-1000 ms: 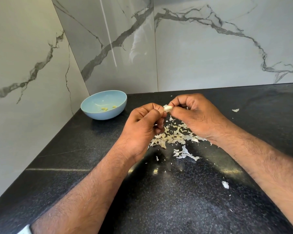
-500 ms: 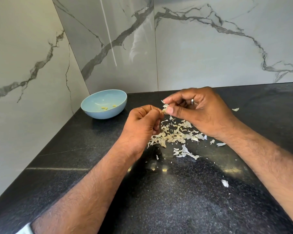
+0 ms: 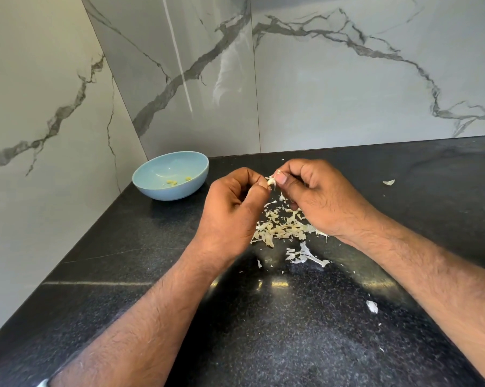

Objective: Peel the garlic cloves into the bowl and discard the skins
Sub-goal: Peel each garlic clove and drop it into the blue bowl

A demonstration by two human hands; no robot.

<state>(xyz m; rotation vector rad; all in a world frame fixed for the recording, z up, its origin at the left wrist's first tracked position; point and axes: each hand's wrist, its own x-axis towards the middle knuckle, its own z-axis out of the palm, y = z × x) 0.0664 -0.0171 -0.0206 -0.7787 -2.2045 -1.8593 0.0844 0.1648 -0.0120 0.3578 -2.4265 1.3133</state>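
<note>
My left hand (image 3: 231,208) and my right hand (image 3: 316,196) meet above the black counter (image 3: 152,247), both pinching one small garlic clove (image 3: 270,182) with pale skin hanging from it. Most of the clove is hidden by my fingertips. Below the hands lies a heap of garlic skins (image 3: 283,227). A light blue bowl (image 3: 163,188) stands at the back left near the wall corner, with a few peeled yellowish cloves (image 3: 172,182) inside.
Loose skin scraps lie on the counter: a larger white strip (image 3: 305,256) in front of the heap, one flake (image 3: 372,306) at the front right, another (image 3: 389,182) at the back right. Marble walls (image 3: 347,79) close the counter at the back and left.
My right hand pulled a bit of skin away to the right, then came back to the clove. The left hand has kept hold of the clove, nearly still.
</note>
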